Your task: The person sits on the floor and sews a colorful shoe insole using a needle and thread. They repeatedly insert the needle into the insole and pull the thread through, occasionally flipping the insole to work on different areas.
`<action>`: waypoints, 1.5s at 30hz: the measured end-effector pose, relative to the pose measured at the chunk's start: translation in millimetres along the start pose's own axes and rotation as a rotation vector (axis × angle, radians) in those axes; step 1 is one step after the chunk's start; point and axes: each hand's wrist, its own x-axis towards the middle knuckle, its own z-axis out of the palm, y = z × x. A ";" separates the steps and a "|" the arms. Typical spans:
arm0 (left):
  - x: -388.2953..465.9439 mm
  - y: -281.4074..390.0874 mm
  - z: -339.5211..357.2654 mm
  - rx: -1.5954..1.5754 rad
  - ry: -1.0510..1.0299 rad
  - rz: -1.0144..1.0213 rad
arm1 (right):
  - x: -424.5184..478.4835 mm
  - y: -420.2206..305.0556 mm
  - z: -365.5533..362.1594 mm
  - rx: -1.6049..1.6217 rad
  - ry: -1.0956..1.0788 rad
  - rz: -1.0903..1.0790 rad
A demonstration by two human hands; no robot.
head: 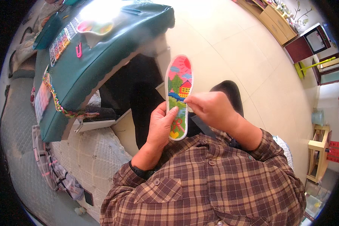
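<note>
An embroidered shoe insole [177, 80] with a white edge stands lengthwise before my lap. Its stitching shows a pink sky, a red-roofed house, trees and a red bow. My left hand [161, 121] grips it along its left edge, the thumb lying across the front and the fingers behind. At the insole's right edge, my right hand [207, 107] pinches its thumb and forefinger together. A thin pale needle [181, 101] appears to run from those fingertips across the stitching; it is very small in view.
A green-covered table [113, 52] at upper left bears another insole [94, 27], a compartment box of coloured threads [59, 46], a pink clip [78, 50] and a braided thread bundle [55, 97]. A phone [88, 197] lies on the quilted seat cover [87, 151].
</note>
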 end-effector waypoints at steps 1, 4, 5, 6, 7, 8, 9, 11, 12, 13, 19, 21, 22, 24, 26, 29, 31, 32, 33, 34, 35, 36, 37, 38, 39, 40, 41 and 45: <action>0.2 -0.5 -0.3 0.008 -0.003 -0.002 | -0.1 0.7 1.9 -0.009 -0.003 0.002; 1.2 -2.5 -2.0 0.009 -0.020 -0.009 | -0.5 1.9 5.0 -0.025 -0.011 0.009; 1.4 -2.8 -2.4 0.013 -0.022 -0.013 | -0.7 1.9 5.4 -0.025 -0.013 0.012; 1.5 -2.9 -2.5 0.017 -0.023 -0.017 | -0.9 1.9 5.7 -0.024 -0.015 0.015; 1.4 -3.0 -2.5 0.021 -0.024 -0.020 | -1.0 2.2 6.4 -0.024 -0.016 0.013; 1.1 -3.0 -1.9 0.026 -0.017 -0.014 | -1.1 2.7 7.3 -0.025 -0.018 0.011; 0.9 -2.7 -1.1 0.031 -0.011 -0.008 | -0.9 3.0 8.1 -0.026 -0.018 0.009; 0.1 -1.8 -0.6 0.051 -0.007 0.002 | -0.9 2.9 9.0 -0.032 -0.023 0.007; -0.4 -1.0 -0.7 0.065 -0.009 0.005 | -0.7 2.7 9.1 -0.035 -0.026 0.006; -0.9 -0.4 -0.7 0.079 -0.011 0.009 | -0.6 2.6 9.1 -0.041 -0.034 0.007; -2.0 0.3 -0.4 0.123 -0.017 0.025 | -1.0 1.7 8.4 -0.040 -0.054 0.016; -2.9 2.0 0.0 0.145 -0.017 0.022 | -1.4 1.8 8.5 -0.020 -0.053 0.029; -3.2 2.7 0.2 0.157 -0.017 0.020 | -1.4 1.8 8.5 -0.012 -0.047 0.029; -2.8 1.6 -0.5 0.122 -0.020 0.009 | -1.5 1.6 8.3 0.003 -0.035 0.030; -2.9 1.3 -0.3 0.108 -0.022 0.004 | -1.6 1.1 7.8 0.001 -0.040 0.029; -3.3 0.8 1.2 0.140 -0.011 0.024 | -2.5 1.4 7.2 -0.005 -0.053 0.024; -3.5 0.5 3.0 0.191 0.010 0.061 | -2.5 1.7 6.7 -0.015 -0.063 0.012; -3.2 -0.6 1.5 0.298 0.028 0.090 | -2.3 1.5 5.9 -0.023 -0.068 0.002; -2.5 -2.6 -1.3 0.405 0.046 0.119 | -2.1 1.3 5.2 -0.030 -0.073 -0.008; -2.1 -3.6 -2.7 0.512 0.064 0.148 | -1.8 0.6 4.4 -0.051 -0.091 -0.014; -2.2 -2.7 -2.1 0.616 0.077 0.185 | -1.3 -0.3 3.6 -0.071 -0.108 -0.020; -2.5 -0.8 -0.9 0.720 0.089 0.222 | -0.9 -0.9 3.6 -0.091 -0.126 -0.026; -2.7 0.8 0.1 0.824 0.101 0.260 | -0.7 -1.5 4.6 -0.116 -0.134 -0.018; -3.0 1.7 1.0 0.872 0.097 0.278 | -0.7 -2.2 6.1 -0.141 -0.143 -0.010; -3.2 2.2 2.4 0.919 0.092 0.296 | -0.6 -3.1 7.6 -0.167 -0.150 -0.001; -3.2 2.3 3.5 0.967 0.086 0.315 | -0.1 -3.7 10.2 -0.159 -0.136 0.004; -2.9 1.9 3.9 0.963 0.077 0.322 | 0.4 -4.1 13.7 -0.151 -0.121 0.009; -4.9 5.5 8.2 0.753 0.053 0.214 | -0.4 -3.6 19.5 0.018 -0.011 0.059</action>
